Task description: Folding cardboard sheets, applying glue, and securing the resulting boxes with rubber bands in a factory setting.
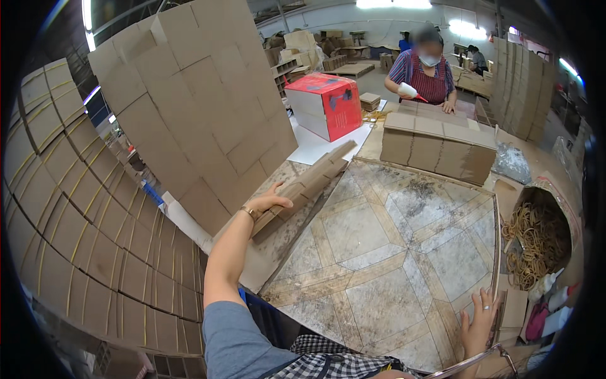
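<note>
Both hands come up to me through the head view, well apart; the right hand (478,325), the nearer one, has its fingers spread over the near right part of the tabletop (363,230) and grasps nothing that I can see, though I cannot tell whether its palm presses on the surface; a ring (487,307) shows on one finger. Farther off, I see the left hand (268,201) grasping a long cardboard bundle (315,178), its thumb on the near side and its fingers reaching over the top; a wristband (251,213) circles that wrist; the bundle lies along the left edge of the tabletop, slanting from near left to far right. Nearest to me are a checkered apron (320,362) and a grey-blue sleeve (235,325) on the left arm; the tabletop is patterned with tile-like squares and tan bands, and it is stained. Beside it on the right, I make out a container of rubber bands (536,243); to the left rise brown cardboard stacks (85,221) with yellow bands, and beyond them a tall cardboard stack (205,120). Past the far edge of the tabletop sits a cardboard block (435,151); to its left, a red-and-white carton (325,106) rests on a white sheet (303,151); behind the block, a co-worker (426,76) in a striped apron holds a white squeeze bottle (407,90) with a red tip; shelving and more cardboard fill the far background.
</note>
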`<move>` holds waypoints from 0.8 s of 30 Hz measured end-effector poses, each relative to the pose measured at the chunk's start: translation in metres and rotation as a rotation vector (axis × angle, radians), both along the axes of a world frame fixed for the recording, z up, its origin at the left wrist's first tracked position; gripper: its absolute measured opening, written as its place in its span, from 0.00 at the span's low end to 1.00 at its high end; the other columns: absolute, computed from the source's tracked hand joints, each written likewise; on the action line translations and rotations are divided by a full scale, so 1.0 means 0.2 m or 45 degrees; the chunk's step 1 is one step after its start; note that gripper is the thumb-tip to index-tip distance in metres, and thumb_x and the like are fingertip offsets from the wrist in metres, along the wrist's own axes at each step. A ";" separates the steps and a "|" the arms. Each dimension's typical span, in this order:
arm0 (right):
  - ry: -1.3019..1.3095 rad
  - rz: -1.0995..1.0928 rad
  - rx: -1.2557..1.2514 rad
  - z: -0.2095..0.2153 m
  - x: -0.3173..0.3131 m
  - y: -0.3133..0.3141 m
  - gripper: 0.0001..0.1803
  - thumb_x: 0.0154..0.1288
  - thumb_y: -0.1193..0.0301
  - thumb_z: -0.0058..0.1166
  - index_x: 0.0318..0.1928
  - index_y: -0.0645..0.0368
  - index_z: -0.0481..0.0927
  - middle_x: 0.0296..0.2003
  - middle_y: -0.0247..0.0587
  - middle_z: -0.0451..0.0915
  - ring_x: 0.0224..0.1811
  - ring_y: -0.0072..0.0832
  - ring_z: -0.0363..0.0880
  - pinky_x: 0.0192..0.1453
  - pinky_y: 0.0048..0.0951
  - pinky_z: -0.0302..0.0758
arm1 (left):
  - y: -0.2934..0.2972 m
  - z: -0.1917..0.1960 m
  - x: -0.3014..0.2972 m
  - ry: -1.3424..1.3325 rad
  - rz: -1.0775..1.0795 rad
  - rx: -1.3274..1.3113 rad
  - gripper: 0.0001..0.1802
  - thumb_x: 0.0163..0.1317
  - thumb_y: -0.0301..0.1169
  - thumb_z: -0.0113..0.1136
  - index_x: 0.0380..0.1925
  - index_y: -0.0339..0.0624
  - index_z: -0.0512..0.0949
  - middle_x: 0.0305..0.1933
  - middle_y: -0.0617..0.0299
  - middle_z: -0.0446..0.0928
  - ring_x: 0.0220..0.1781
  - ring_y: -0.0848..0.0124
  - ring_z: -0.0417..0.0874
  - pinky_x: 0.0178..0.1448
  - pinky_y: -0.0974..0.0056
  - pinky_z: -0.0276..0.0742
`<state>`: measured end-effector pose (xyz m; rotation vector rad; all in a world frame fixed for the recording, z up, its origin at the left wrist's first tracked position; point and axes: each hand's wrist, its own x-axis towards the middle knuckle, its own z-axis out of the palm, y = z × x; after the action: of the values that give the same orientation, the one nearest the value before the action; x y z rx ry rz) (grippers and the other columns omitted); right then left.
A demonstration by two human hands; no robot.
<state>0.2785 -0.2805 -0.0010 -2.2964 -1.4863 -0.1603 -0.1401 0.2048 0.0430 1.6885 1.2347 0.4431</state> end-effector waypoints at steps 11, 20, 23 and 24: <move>0.107 0.060 -0.084 0.00 -0.06 -0.02 0.23 0.53 0.74 0.57 0.51 0.62 0.72 0.61 0.53 0.66 0.69 0.52 0.56 0.73 0.54 0.46 | 0.15 -0.13 0.00 0.513 0.194 0.530 0.64 0.26 0.52 0.74 0.68 0.47 0.55 0.62 0.37 0.67 0.65 0.49 0.67 0.67 0.55 0.62; 0.107 0.096 -0.129 -0.04 -0.07 -0.03 0.22 0.52 0.74 0.59 0.50 0.60 0.74 0.58 0.52 0.68 0.67 0.53 0.59 0.72 0.56 0.48 | 0.08 -0.16 0.03 0.585 0.268 0.523 0.61 0.25 0.52 0.74 0.67 0.52 0.59 0.62 0.43 0.69 0.65 0.48 0.66 0.68 0.52 0.60; 0.137 0.160 -0.125 0.01 -0.10 0.04 0.23 0.51 0.74 0.60 0.50 0.60 0.74 0.58 0.52 0.68 0.66 0.53 0.60 0.72 0.56 0.48 | -0.03 0.00 0.05 0.615 0.198 0.554 0.61 0.25 0.50 0.75 0.66 0.50 0.60 0.62 0.42 0.69 0.64 0.50 0.67 0.68 0.54 0.61; 0.127 0.199 -0.105 0.03 -0.11 0.07 0.23 0.51 0.74 0.60 0.50 0.61 0.74 0.58 0.53 0.68 0.66 0.53 0.60 0.71 0.57 0.49 | -0.06 0.04 0.05 0.544 0.156 0.539 0.60 0.26 0.49 0.75 0.66 0.49 0.60 0.61 0.42 0.69 0.64 0.50 0.68 0.68 0.54 0.61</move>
<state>0.2568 -0.2664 0.0041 -2.2043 -1.6395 0.0597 -0.1295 0.1919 0.0509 2.1504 1.6451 0.4537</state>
